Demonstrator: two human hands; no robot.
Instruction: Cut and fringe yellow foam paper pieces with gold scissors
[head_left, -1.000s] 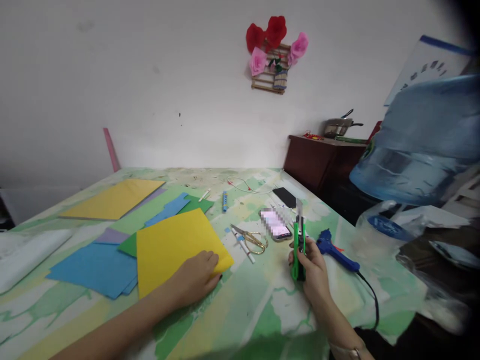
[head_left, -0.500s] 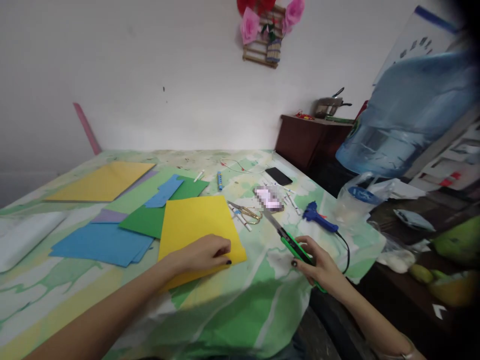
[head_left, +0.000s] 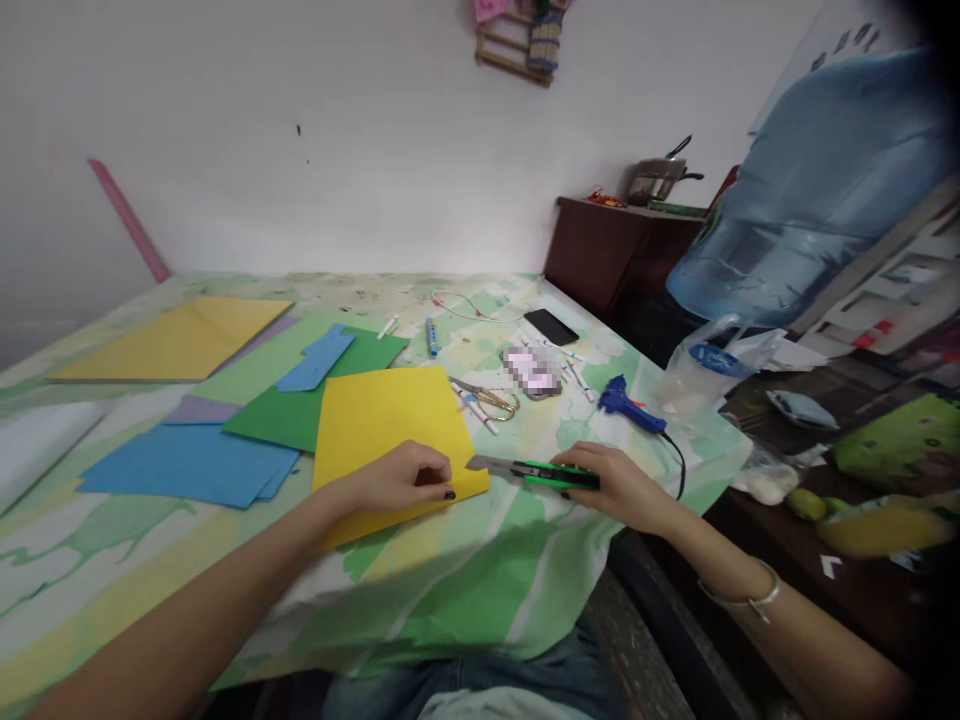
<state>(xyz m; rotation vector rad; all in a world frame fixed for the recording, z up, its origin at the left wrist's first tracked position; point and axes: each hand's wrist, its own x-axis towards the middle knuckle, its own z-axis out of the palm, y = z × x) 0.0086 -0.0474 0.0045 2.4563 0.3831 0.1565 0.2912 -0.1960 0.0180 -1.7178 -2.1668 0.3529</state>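
Note:
A yellow sheet [head_left: 375,420] lies near the table's front edge, its lower part folded over. My left hand [head_left: 409,476] rests on it with curled fingers, pinching or pressing the folded edge. My right hand [head_left: 615,482] is wrapped round a green utility knife [head_left: 551,474]. The knife's long blade points left, and its tip is at the sheet's right edge, close to my left fingertips. Gold-handled scissors [head_left: 491,400] and a white marker [head_left: 480,415] lie just beyond the blade.
Blue sheets [head_left: 187,465], a green sheet [head_left: 285,415] and a yellow board [head_left: 180,335] lie left. A blue glue gun [head_left: 630,405], a black phone [head_left: 551,326] and a patterned phone [head_left: 532,372] lie right. A water bottle [head_left: 795,200] stands beyond the table's right side.
My right hand has turned the knife from pointing up and away to pointing left, bringing its tip to the yellow sheet. My left hand stays on the sheet. The view has tilted down.

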